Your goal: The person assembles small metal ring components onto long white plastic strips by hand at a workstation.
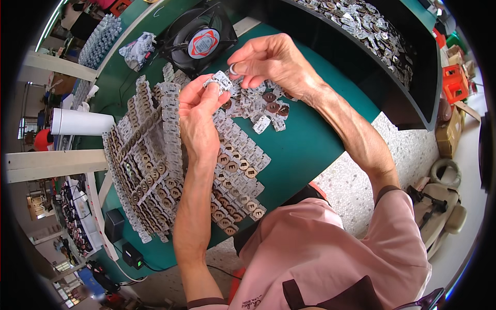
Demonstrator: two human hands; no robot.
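My left hand [200, 111] pinches a small white-grey plastic part [220, 81], with cutouts in it, between thumb and fingers. Close beside it, my right hand [263, 61] is closed at the fingertips on a small round piece [233, 69] with a pale rim; the fingers cover most of it. Below both hands lies a loose heap of similar plastic parts [249, 105], some with brown round discs. Rows of the same parts [235, 170], packed side by side with brown discs showing, spread under and around my left forearm.
A black fan [199, 39] stands at the far side of the green table [305, 139]. To the far right, a large black bin [423, 103] holds many loose parts [361, 26]. A white roll [82, 122] and a crumpled plastic bag [138, 50] are at the left.
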